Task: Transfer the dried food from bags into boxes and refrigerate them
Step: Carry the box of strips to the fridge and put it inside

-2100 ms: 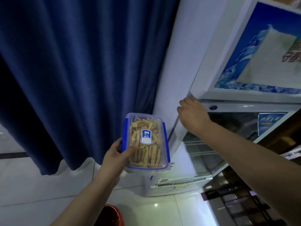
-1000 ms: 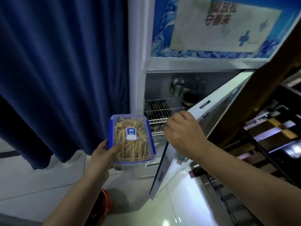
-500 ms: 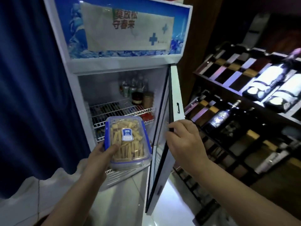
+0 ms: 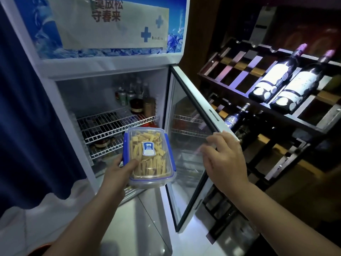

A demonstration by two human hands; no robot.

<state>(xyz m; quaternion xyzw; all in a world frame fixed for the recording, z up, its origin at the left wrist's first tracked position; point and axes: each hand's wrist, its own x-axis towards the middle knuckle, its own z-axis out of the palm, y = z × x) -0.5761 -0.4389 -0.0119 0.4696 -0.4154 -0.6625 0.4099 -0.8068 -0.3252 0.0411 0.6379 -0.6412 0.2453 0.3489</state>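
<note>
Now we stand before the fridge (image 4: 103,65) with its glass door (image 4: 186,137) swung wide to our right. Beside it stands a wine rack (image 4: 258,100) holding bottles (image 4: 276,76), and a dark blue curtain (image 4: 24,111) hangs on the other side. Our left hand (image 4: 118,171) carries the box (image 4: 148,156), lid clipped on and full of pale dried strips, just in front of the open cavity; the thumb lies over the lid and the other fingers are hidden below, so we judge them curled under the base. Our right hand (image 4: 224,157) hovers with fingers loosely spread near the door's edge, and we cannot tell whether it touches.

The risks, as we judge them: with no firm hold the door may drift back against the box or our forearm, and a one-handed grip near one corner could let the box tilt and slip on the way in.

On the upper wire shelf (image 4: 114,124), cans and jars (image 4: 136,102) crowd the back right, leaving its front and left bare. The lower shelf (image 4: 105,148) holds a dark jar (image 4: 100,143), so space there looks tighter.
</note>
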